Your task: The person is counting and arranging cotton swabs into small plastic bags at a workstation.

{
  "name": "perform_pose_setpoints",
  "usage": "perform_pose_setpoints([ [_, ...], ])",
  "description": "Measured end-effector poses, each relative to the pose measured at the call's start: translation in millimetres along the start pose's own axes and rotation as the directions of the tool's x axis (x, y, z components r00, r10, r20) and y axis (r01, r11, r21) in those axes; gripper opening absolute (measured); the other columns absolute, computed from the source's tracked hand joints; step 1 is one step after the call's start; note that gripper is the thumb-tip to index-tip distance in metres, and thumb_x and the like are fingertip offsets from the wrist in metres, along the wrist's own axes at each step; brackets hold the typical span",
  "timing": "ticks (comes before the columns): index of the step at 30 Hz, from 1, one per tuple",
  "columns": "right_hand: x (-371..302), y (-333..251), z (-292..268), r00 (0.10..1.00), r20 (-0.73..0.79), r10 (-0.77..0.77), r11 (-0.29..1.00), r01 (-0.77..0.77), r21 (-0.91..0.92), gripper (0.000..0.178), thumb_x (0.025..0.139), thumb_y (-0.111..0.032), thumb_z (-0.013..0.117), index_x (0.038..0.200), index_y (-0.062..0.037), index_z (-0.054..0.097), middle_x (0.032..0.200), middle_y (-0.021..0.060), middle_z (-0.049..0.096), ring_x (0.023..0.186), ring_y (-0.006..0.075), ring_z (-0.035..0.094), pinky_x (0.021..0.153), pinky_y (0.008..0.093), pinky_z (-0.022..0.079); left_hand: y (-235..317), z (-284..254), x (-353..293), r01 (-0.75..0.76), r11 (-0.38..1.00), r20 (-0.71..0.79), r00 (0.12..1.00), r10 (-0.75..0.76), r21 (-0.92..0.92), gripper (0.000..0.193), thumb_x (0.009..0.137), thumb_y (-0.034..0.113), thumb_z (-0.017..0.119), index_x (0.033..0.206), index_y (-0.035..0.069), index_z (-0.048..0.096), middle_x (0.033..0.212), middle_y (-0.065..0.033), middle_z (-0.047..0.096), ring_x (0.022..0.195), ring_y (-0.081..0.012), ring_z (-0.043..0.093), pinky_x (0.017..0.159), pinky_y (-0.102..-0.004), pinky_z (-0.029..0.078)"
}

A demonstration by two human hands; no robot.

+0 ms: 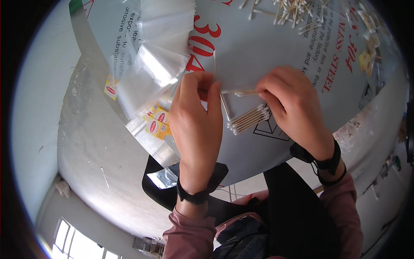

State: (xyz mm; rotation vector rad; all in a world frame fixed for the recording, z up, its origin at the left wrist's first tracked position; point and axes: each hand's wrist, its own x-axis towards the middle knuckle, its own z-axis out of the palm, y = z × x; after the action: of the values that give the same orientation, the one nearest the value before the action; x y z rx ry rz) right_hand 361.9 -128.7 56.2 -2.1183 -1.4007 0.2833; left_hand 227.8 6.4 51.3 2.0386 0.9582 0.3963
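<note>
My left hand (196, 114) is closed, thumb and forefinger pinching a thin cotton swab (215, 64) that sticks up past the fingertips. Just right of that thumb, another swab (225, 105) slants down the sheet; whether the fingers touch it cannot be made out. My right hand (295, 108) is closed too, its fingertips gripping a few cotton swabs (246, 93) that point left toward the left hand. Between the hands and a little nearer me lies a neat row of several swabs (248, 120), side by side on the grey printed sheet (241, 157).
Clear plastic bags (159, 64) fan out at the left. Small yellow cards (157, 123) lie beside my left hand. A loose heap of cotton swabs (289, 11) is at the far edge, with more packets (371, 39) at the far right. A silver packet (164, 178) sits near my left wrist.
</note>
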Motion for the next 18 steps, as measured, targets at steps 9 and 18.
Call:
perform_pose_setpoints([
  [9,1,-3,2,0.99,0.068,-0.121,0.991,0.124,-0.047,0.022,0.069,0.002,0.071,0.087,-0.008,0.063,0.084,0.0023,0.057,0.085,0.0233,0.059,0.078,0.0371,0.046,5,-1,9,0.164,0.947,0.005,0.986,-0.169,-0.277,0.01,0.09,0.002,0.068,0.1,0.001,0.07,0.087,-0.0056,0.064,0.076,-0.0147,0.062,0.063,-0.0273,0.048],
  [18,-4,-11,4,0.988,0.044,-0.146,0.986,0.141,0.093,0.02,0.07,0.002,0.072,0.087,-0.0059,0.063,0.087,0.0039,0.058,0.085,0.0235,0.059,0.079,0.0363,0.046,2,-16,-11,-0.173,0.981,0.159,0.974,0.159,0.081,0.015,0.084,0.002,0.076,0.098,0.003,0.073,0.088,-0.0048,0.065,0.075,-0.0131,0.06,0.067,-0.0266,0.047],
])
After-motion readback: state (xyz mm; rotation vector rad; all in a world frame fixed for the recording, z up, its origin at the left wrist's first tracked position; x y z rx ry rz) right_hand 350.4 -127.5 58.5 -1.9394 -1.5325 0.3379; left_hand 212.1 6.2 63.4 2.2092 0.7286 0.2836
